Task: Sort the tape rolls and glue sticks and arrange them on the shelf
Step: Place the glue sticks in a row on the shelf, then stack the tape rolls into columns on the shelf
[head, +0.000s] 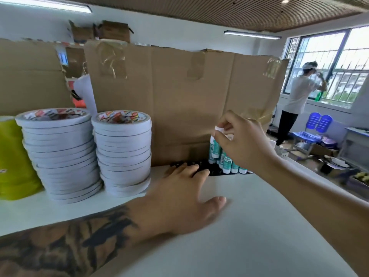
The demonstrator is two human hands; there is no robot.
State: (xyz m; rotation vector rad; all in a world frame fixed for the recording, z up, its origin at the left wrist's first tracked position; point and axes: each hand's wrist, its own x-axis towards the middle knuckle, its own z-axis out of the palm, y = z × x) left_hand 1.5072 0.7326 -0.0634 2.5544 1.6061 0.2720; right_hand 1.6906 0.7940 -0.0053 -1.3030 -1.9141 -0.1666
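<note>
The right hand pinches the white cap of a teal-and-white glue stick above a cluster of upright matching glue sticks on the white shelf. The left hand rests spread flat on the shelf. Two stacks of white tape rolls stand left; their red-and-white core labels are unreadable.

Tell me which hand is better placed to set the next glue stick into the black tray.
Right. The right hand already pinches the cap of a glue stick above the black tray; the left hand rests flat, holding nothing.
</note>
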